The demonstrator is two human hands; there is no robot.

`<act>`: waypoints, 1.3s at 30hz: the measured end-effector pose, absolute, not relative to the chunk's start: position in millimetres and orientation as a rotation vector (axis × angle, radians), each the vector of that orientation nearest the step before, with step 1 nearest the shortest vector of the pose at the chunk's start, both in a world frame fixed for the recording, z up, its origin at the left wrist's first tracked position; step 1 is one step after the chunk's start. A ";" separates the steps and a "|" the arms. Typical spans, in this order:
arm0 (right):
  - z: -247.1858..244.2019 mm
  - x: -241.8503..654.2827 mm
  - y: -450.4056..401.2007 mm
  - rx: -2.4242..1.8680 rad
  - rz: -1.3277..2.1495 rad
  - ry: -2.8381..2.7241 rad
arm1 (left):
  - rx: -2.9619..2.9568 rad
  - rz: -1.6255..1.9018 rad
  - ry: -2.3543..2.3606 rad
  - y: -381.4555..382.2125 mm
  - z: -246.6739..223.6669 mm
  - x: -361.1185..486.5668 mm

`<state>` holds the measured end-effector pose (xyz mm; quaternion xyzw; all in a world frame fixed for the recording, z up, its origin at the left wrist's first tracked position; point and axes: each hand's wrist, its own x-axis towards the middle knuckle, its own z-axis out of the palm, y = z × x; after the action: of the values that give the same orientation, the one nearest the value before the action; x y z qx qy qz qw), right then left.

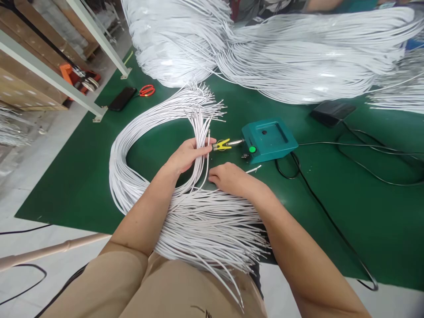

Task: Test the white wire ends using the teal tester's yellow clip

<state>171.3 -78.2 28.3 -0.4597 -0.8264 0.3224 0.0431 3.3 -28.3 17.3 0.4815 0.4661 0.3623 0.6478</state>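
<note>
My left hand (188, 154) is closed around a bunch of thin white cables (199, 126), their ends sticking up past the fingers. One cable stands a little apart at the fingertips. Right at those fingertips is the tip of a yellow clip (222, 145), joined by a metal piece to a teal box (270, 139) with a lit green button (252, 149). My right hand (230, 177) is closed just below, fingers curled; its fingertips are hidden. A white cable end (254, 169) shows beyond its wrist. Loose white cables (212, 221) spread beneath both forearms, over the table's front edge.
Big heaps of white cable (308, 57) fill the back of the green table (331, 212). A black phone (122, 98) and red-handled scissors (146, 90) lie at left, near metal posts (99, 37). Black cords (318, 198) and a black pedal-like object (332, 112) are at right.
</note>
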 end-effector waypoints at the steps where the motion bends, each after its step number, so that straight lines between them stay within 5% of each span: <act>1: 28.7 174.9 -75.7 -1.428 1.142 -2.403 | 1.095 0.823 1.059 -28.8 17.5 4.4; 8: 27.4 185.4 -56.7 -1.457 1.168 -1.368 | 1.243 0.894 1.045 -34.7 13.4 16.9; 19: 30.8 182.1 -57.9 -1.230 1.265 -1.085 | 1.392 0.817 1.074 -39.1 14.1 20.8; 29: 33.0 184.8 -58.7 -0.875 1.799 -0.769 | 1.272 0.941 0.977 -44.4 16.2 25.5; 39: 32.8 185.9 -57.1 -1.070 1.680 -0.865 | 1.343 0.872 0.807 -47.1 12.1 31.4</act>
<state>185.9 -57.1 32.8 -0.4360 -0.3523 0.6845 0.4662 31.4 -47.1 12.1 0.5850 0.3517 0.3797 0.6244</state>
